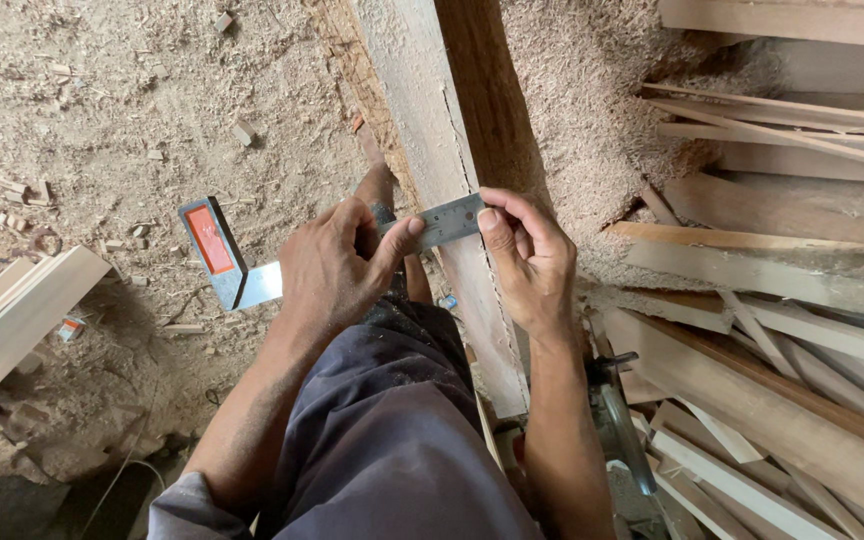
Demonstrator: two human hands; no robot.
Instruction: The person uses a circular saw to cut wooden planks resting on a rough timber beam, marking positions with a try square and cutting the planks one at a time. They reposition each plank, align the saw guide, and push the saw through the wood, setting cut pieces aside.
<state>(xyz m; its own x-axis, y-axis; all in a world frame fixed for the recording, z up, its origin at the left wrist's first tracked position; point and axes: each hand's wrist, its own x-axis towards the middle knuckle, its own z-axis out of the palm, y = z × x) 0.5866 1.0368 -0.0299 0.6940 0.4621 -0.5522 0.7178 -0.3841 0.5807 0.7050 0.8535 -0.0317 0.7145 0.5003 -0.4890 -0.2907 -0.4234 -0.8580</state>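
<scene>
At centre frame, a long, pale, rough-sawn wooden plank (pixel 452 170) ran from the top edge down toward the lower middle, with a flat steel try-square blade (pixel 449 222) laid across it. Left hand (pixel 330 265): closed on the blade, thumb pressing it flat at the plank's left edge. Right hand (pixel 524 255): fingers pinched shut on the blade's far end, over the plank's right side. Left of centre: the square's grey stock with an orange-red inset (pixel 212 245), hanging clear of the plank above the sawdust-covered floor (pixel 112 130). Lower centre: the person's knee in dark grey-blue trousers (pixel 392 430), just beside the plank. Lower right: a circular saw (pixel 617 420), partly hidden by the right forearm. Right side: a loose heap of timber offcuts (pixel 782 280). Left edge: a pale planed board (pixel 12 315). Risk, as judged: the stock did not appear seated against the plank's edge, so the blade could pivot under uneven finger pressure and give a line out of square; sawdust beneath the blade could also lift or skew it.
</scene>
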